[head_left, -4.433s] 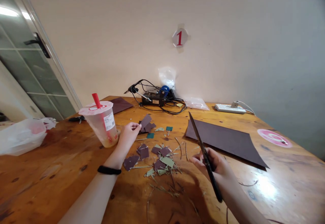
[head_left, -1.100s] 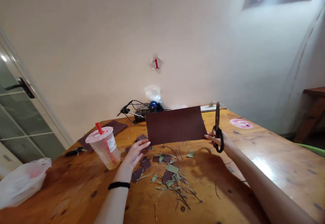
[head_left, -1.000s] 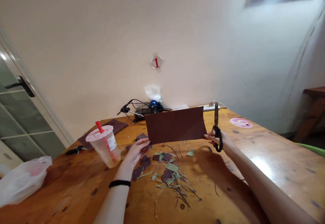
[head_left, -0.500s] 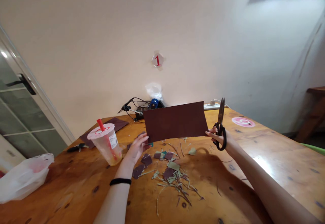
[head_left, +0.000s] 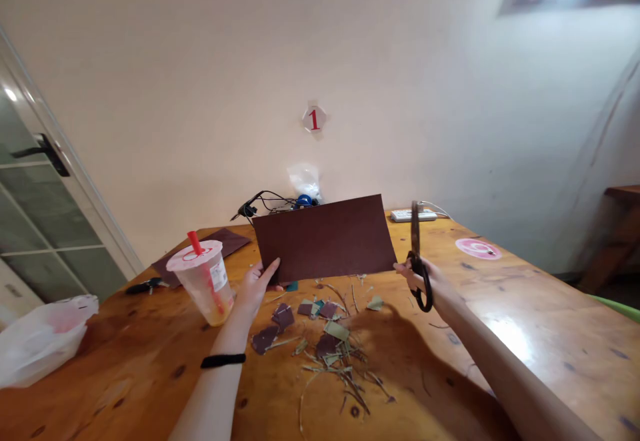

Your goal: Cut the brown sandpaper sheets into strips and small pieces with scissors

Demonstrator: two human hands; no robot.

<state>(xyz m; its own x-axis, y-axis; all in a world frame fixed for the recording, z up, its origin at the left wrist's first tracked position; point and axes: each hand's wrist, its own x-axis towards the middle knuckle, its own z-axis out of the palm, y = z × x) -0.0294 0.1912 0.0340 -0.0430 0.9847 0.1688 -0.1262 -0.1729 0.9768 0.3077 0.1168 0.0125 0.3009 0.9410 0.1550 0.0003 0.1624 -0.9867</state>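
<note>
A dark brown rectangular sheet (head_left: 325,238) is held up above the table, slightly tilted, its right side higher. My left hand (head_left: 257,288) pinches its lower left corner, thumb in front. At the lower right corner, my right hand (head_left: 417,280) touches the sheet with its fingertips and also holds black-handled scissors (head_left: 416,248), blades pointing up. Below the sheet, brown and green paper scraps (head_left: 327,344) and thin strips lie scattered on the wooden table (head_left: 410,388).
A lidded cup (head_left: 204,284) with a red straw stands left of my left hand. Further left are a white plastic bag (head_left: 45,344) and a dark object (head_left: 145,286). Another brown sheet (head_left: 230,240), cables (head_left: 250,208) and a power strip (head_left: 414,216) lie at the back.
Both hands, the sheet and the scissors have moved left. My left thumb now lies over the front of the sheet. The scissors have turned more upright.
</note>
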